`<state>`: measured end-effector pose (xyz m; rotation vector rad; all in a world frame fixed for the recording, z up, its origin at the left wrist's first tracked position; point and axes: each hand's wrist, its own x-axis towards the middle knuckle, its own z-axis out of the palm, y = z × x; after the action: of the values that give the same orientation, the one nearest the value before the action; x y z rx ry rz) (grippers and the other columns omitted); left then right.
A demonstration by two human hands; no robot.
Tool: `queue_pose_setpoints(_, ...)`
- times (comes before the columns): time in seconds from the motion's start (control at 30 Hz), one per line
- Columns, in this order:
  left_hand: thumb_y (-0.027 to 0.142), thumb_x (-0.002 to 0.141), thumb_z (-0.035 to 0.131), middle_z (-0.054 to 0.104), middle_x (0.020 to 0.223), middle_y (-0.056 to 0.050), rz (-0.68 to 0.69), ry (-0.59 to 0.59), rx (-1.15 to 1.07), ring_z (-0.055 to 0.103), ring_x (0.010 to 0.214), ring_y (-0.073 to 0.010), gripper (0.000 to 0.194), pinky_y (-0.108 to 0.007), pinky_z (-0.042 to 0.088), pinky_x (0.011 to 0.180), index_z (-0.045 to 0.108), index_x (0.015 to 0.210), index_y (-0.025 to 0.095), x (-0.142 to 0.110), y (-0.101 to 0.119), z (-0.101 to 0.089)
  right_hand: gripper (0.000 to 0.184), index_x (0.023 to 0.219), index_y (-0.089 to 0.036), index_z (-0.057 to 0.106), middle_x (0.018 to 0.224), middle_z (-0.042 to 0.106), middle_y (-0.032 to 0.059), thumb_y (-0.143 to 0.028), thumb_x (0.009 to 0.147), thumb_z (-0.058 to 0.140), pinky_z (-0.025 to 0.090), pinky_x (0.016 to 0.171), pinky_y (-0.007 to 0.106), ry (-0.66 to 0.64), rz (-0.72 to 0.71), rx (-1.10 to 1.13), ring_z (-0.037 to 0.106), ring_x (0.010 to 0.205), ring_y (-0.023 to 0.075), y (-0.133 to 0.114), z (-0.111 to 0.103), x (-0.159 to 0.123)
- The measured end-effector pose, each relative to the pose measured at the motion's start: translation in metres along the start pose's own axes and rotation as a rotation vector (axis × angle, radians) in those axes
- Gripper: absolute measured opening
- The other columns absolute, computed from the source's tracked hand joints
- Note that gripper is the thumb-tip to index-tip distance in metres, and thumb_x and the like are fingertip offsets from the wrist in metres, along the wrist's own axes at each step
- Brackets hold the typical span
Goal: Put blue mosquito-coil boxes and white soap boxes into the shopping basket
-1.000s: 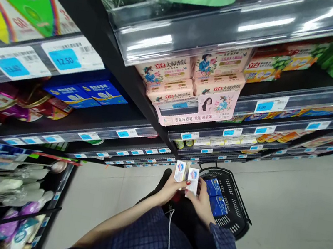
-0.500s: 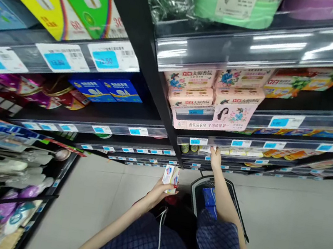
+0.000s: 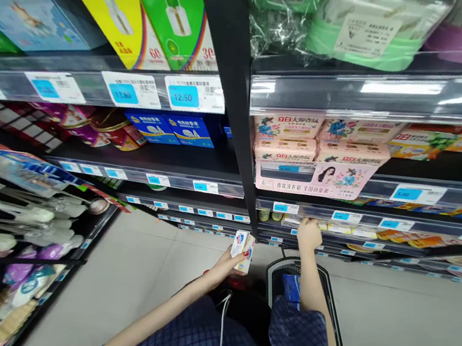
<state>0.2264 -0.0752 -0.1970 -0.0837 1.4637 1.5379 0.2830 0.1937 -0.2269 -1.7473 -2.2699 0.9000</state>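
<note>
My left hand (image 3: pixel 224 266) is closed around two small white soap boxes (image 3: pixel 241 246), held side by side in front of my body, with the thumb across them. My right hand (image 3: pixel 309 236) reaches to a low shelf on the right, its fingers curled in at the shelf's front. A white box (image 3: pixel 292 219) lies just left of those fingers. What the fingertips grip, if anything, is hidden behind the hand. Below the right forearm stands a black shopping basket (image 3: pixel 269 278) with blue packs (image 3: pixel 291 286) in it.
Pink soap packs (image 3: pixel 285 145) in a display tray fill the shelf above my right hand. Blue boxes (image 3: pixel 191 131) and yellow and green cartons (image 3: pixel 170 5) stand on the left shelves. A rack of utensils (image 3: pixel 27 214) is at far left. A white cord (image 3: pixel 220 335) hangs before me.
My right hand has moved slightly right and turned, its fingers now curled in at the shelf. My left hand still holds the soap boxes. The view has shifted, showing more of the left shelves.
</note>
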Motion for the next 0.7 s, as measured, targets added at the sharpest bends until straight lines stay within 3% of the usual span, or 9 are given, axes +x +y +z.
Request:
queue_pose_setpoints(0.1,0.061,0.062,0.083,0.066,0.115,-0.016,-0.008,-0.033,-0.017,0.065,0.089,-0.0251,0.081,-0.037,0.056,0.069,0.054,0.125,0.018,0.007,-0.005,0.008,0.034,0.104,-0.017,0.068,0.089,0.070,0.0119,-0.044,0.093,0.048,0.053,0.080,0.037,-0.211,-0.205,0.159,0.068,0.085,0.0255,0.009,-0.009,-0.067)
queue_pose_setpoints(0.17,0.067,0.060,0.081,0.067,0.114,-0.015,-0.021,-0.083,-0.037,0.066,0.088,-0.0241,0.088,-0.037,0.056,0.074,0.051,0.128,0.019,0.011,-0.008,0.017,0.045,0.124,-0.018,0.057,0.102,0.068,0.0094,-0.042,0.086,0.059,0.054,0.077,0.034,-0.433,-0.456,0.349,0.067,0.080,0.0220,0.015,-0.011,-0.115)
queue_pose_setpoints(0.23,0.067,0.061,0.080,0.068,0.113,-0.012,-0.035,-0.146,-0.054,0.067,0.092,-0.0236,0.084,-0.037,0.054,0.083,0.053,0.126,0.020,0.014,-0.010,0.026,0.072,0.139,-0.016,0.043,0.122,0.062,0.0143,-0.042,0.077,0.069,0.054,0.085,0.040,-0.465,-0.542,0.342,0.066,0.094,0.0266,0.019,-0.013,-0.153)
queue_pose_setpoints(0.3,0.063,0.064,0.081,0.070,0.109,-0.011,-0.061,-0.209,-0.055,0.068,0.097,-0.0237,0.074,-0.037,0.051,0.092,0.059,0.119,0.019,0.016,-0.012,0.036,0.078,0.143,-0.014,0.038,0.132,0.055,0.0193,-0.041,0.077,0.070,0.051,0.093,0.045,-0.381,-0.507,0.228,0.062,0.111,0.0328,0.020,-0.016,-0.174)
queue_pose_setpoints(0.37,0.058,0.067,0.081,0.071,0.103,-0.011,-0.097,-0.273,-0.038,0.067,0.098,-0.0247,0.064,-0.039,0.049,0.096,0.064,0.112,0.016,0.020,-0.012,0.045,0.068,0.141,-0.010,0.039,0.132,0.054,0.0224,-0.039,0.084,0.062,0.051,0.092,0.046,-0.315,-0.457,0.121,0.060,0.114,0.0350,0.021,-0.021,-0.182)
queue_pose_setpoints(0.5,0.046,0.070,0.082,0.072,0.106,-0.011,-0.120,-0.380,0.022,0.065,0.108,-0.0271,0.054,-0.043,0.045,0.105,0.067,0.113,0.016,0.028,-0.012,0.065,0.062,0.141,-0.005,0.038,0.119,0.061,0.0248,-0.032,0.087,0.053,0.054,0.077,0.041,-0.220,-0.352,-0.071,0.067,0.094,0.0331,0.021,-0.032,-0.179)
queue_pose_setpoints(0.6,0.038,0.074,0.080,0.066,0.123,-0.010,-0.053,-0.379,0.091,0.049,0.134,-0.0249,0.050,-0.040,0.030,0.117,0.066,0.119,0.020,0.035,-0.010,0.081,0.067,0.145,-0.006,0.034,0.121,0.060,0.0260,-0.035,0.087,0.054,0.054,0.071,0.041,-0.133,-0.328,-0.116,0.068,0.086,0.0329,0.025,-0.034,-0.176)
queue_pose_setpoints(0.7,0.031,0.070,0.082,0.063,0.129,-0.010,0.007,-0.375,0.174,0.033,0.145,-0.0221,0.046,-0.034,0.019,0.122,0.070,0.113,0.019,0.041,-0.004,0.090,0.065,0.145,-0.011,0.037,0.127,0.058,0.0244,-0.037,0.086,0.050,0.054,0.076,0.044,-0.030,-0.349,-0.001,0.067,0.095,0.0341,0.041,-0.030,-0.166)
